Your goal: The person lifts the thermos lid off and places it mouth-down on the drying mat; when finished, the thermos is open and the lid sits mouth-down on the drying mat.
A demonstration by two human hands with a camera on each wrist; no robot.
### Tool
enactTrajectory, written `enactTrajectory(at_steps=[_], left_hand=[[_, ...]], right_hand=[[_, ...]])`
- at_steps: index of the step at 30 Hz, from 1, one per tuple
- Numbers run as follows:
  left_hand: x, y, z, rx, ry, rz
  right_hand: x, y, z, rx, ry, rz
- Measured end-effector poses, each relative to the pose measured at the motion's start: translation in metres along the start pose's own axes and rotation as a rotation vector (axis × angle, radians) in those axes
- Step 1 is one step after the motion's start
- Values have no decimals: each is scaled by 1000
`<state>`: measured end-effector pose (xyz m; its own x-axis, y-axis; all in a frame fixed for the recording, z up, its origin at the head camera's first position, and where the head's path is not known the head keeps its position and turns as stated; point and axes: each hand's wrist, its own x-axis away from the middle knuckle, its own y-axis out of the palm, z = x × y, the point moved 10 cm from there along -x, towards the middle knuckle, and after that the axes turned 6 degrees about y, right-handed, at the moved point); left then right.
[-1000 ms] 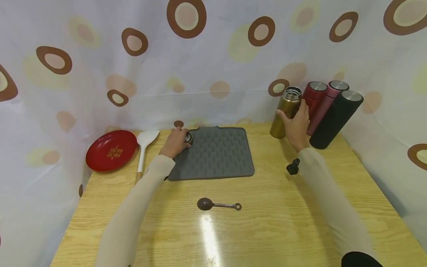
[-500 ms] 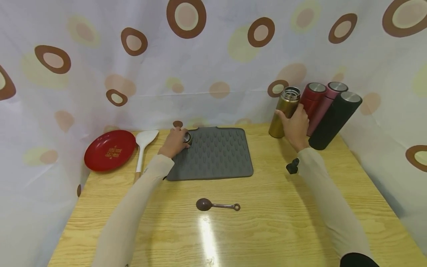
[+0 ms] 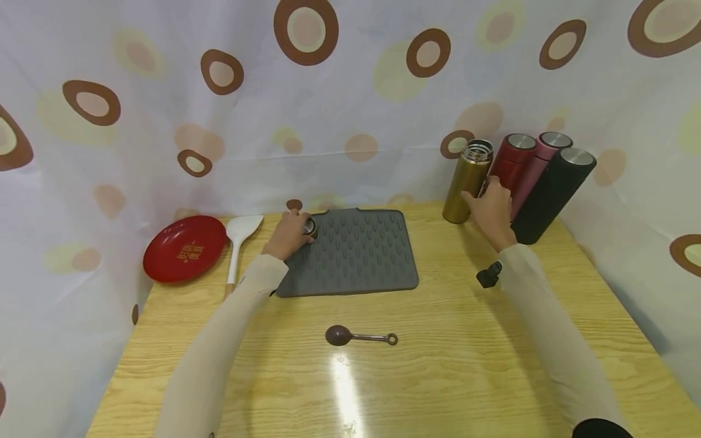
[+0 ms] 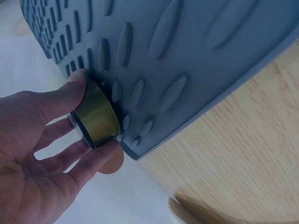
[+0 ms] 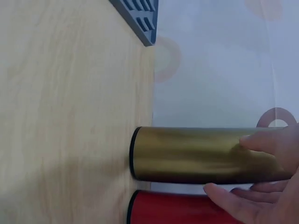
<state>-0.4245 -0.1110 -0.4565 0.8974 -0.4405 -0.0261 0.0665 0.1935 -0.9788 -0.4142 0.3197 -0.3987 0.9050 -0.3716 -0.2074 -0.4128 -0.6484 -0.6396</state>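
My left hand (image 3: 287, 234) pinches a gold bottle cap (image 4: 97, 115) between thumb and fingers. The cap sits at the far left corner of a grey ridged mat (image 3: 356, 252). At the right, an uncapped gold thermos bottle (image 3: 465, 182) stands upright, its threaded steel mouth showing. My right hand (image 3: 493, 213) is beside that bottle with fingers spread and loosely bent. In the right wrist view, the thumb overlaps the gold bottle's side, while the other fingers lie between it and a red bottle (image 5: 173, 208).
A pink bottle (image 3: 539, 170) and a black bottle (image 3: 555, 194) stand right of the red one. To the left are a red plate (image 3: 170, 243) and a white spatula (image 3: 234, 261). A brown spoon (image 3: 350, 336) lies in front. Patterned cloth hangs behind the table (image 3: 438, 365).
My right hand has loosened from the gold bottle and drawn back slightly, toward the right. The left hand and the cap have stayed in place.
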Motion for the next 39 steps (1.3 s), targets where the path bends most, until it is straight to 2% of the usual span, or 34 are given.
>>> enactTrajectory(at_steps=[4, 9, 12, 17, 20, 29, 34, 36, 39], left_hand=[[0, 2, 1, 9, -6, 2], [-1, 3, -1, 22, -10, 8], [-1, 3, -1, 15, -10, 5], [1, 2, 0, 9, 1, 9], [1, 1, 1, 15, 3, 14], [1, 0, 1, 18, 6, 26], [1, 1, 0, 23, 9, 36], [1, 1, -1, 24, 13, 42], [1, 1, -2, 28, 14, 44]], right_hand=[[10, -20, 3, -12, -67, 120], [16, -49, 1, -80, -204, 303], [15, -62, -8, -84, -287, 360], [7, -75, -23, -70, -374, 372], [-1, -77, -26, -45, -385, 366], [-19, -65, -21, 112, -286, 258], [-25, -56, -18, 218, -245, 252], [-26, -54, -15, 222, -231, 263], [-26, -52, -12, 163, -235, 283]])
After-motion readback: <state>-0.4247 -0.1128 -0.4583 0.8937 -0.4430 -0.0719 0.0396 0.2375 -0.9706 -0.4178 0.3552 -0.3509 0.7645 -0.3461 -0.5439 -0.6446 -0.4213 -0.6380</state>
